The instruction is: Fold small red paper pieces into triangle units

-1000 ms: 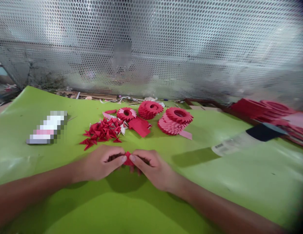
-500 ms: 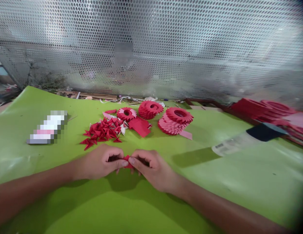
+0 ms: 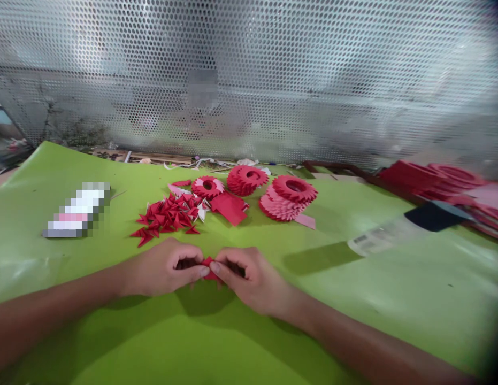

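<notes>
My left hand (image 3: 164, 267) and my right hand (image 3: 249, 278) meet low at the middle of the green table (image 3: 112, 331). Both pinch one small folded red paper piece (image 3: 209, 262) between thumbs and forefingers; most of it is hidden under the fingers. Just beyond my left hand lies a pile of red folded paper triangles (image 3: 168, 216). A flat stack of red paper sheets (image 3: 230, 207) lies behind my hands. Three red paper rings stand farther back: a small ring (image 3: 207, 187), a middle ring (image 3: 246, 179), and a larger red and pink ring (image 3: 288, 198).
A perforated metal screen (image 3: 273, 80) closes the back of the table. A blurred white packet (image 3: 76, 209) lies at the left. A clear bottle with a dark cap (image 3: 401, 227) lies on its side at the right, with more red paper pieces (image 3: 433, 184) behind it.
My fingers have drawn closer together on the red piece, which now shows less between them. Nothing else on the table has moved.
</notes>
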`<state>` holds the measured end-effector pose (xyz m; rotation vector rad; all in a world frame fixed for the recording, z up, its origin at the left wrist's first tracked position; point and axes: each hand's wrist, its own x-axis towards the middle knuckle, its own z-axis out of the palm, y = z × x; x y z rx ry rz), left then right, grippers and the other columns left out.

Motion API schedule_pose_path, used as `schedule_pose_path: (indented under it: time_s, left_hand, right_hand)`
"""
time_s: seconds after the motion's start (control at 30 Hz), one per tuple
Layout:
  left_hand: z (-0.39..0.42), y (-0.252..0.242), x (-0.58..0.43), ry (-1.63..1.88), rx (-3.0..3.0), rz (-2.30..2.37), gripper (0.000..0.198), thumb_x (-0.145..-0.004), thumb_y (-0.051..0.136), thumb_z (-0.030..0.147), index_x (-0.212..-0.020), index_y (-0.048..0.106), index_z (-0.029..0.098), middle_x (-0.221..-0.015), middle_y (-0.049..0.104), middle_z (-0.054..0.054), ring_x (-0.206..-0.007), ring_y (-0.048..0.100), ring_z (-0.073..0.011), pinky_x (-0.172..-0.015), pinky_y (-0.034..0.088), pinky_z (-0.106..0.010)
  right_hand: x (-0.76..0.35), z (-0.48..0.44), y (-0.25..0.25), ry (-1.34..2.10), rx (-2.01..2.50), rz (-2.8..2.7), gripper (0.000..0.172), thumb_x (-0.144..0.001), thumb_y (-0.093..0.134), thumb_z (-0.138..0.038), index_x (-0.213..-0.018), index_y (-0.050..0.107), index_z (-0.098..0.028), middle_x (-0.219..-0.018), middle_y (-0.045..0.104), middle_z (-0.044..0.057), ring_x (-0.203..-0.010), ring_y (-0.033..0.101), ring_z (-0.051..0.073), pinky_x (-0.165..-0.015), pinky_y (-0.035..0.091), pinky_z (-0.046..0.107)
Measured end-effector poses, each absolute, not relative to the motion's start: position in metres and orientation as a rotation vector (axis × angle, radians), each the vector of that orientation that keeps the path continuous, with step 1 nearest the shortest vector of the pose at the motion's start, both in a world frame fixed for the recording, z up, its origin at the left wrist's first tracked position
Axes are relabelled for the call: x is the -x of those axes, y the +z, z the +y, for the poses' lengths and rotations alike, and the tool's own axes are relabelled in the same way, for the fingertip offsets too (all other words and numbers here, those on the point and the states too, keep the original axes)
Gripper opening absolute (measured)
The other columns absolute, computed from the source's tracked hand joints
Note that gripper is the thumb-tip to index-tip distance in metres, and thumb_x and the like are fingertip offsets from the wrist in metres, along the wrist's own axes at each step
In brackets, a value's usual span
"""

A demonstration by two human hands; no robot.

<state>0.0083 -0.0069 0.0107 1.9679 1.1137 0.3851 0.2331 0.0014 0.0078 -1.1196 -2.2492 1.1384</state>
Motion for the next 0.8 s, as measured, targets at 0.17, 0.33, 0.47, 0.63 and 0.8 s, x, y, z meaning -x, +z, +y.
schedule_pose_path:
  time_s: [0.17,0.33,0.47,0.63,0.8]
  left_hand:
    - [-0.0061,0.0083,-0.0106,0.418,-1.897,1.137,0.036,-0.094,0.062,0.048,-0.076,0.066,0.016,-0.063,0.060,0.003,-0.056,0.052,-0.0122,-0.051,0.032,-0.023]
    - [-0.0052,0.0037,-0.0107,0.411,-1.773,1.201,0.035,-0.092,0.062,0.049,-0.084,0.071,0.016,-0.072,0.073,-0.001,-0.057,0.061,-0.0138,-0.051,0.040,-0.023]
    - [-0.0055,0.0038,-0.0099,0.408,-1.748,1.197,0.033,-0.091,0.064,0.048,-0.084,0.071,0.016,-0.075,0.076,-0.004,-0.059,0.064,-0.0150,-0.053,0.044,-0.023]
    - [-0.0044,0.0041,-0.0097,0.411,-1.734,1.182,0.038,-0.088,0.069,0.053,-0.080,0.071,0.016,-0.074,0.077,-0.004,-0.059,0.065,-0.0148,-0.053,0.044,-0.023]
    - [-0.0059,0.0051,-0.0091,0.402,-1.729,1.177,0.041,-0.091,0.066,0.055,-0.078,0.067,0.016,-0.070,0.074,-0.003,-0.056,0.062,-0.0136,-0.051,0.041,-0.022]
  right_hand:
    - [-0.2329,0.0032,0.0057,1.102,1.112,-2.220,0.037,-0.100,0.053,-0.038,-0.071,0.061,-0.018,-0.061,0.056,-0.002,-0.053,0.043,0.010,-0.049,0.029,0.023]
    - [-0.2322,0.0046,0.0066,1.145,1.136,-2.208,0.033,-0.100,0.054,-0.037,-0.075,0.064,-0.017,-0.066,0.065,0.001,-0.054,0.047,0.010,-0.049,0.031,0.022]
    - [-0.2319,0.0046,0.0064,1.103,1.132,-2.226,0.034,-0.099,0.054,-0.037,-0.072,0.063,-0.018,-0.063,0.061,-0.001,-0.054,0.046,0.010,-0.049,0.030,0.022]
    - [-0.2320,0.0050,0.0055,1.095,1.122,-2.241,0.035,-0.100,0.054,-0.037,-0.071,0.061,-0.018,-0.060,0.056,-0.002,-0.053,0.043,0.010,-0.049,0.029,0.023]
    - [-0.2328,0.0053,0.0058,1.079,1.127,-2.238,0.039,-0.101,0.052,-0.042,-0.070,0.058,-0.018,-0.061,0.054,-0.002,-0.054,0.043,0.010,-0.049,0.029,0.024]
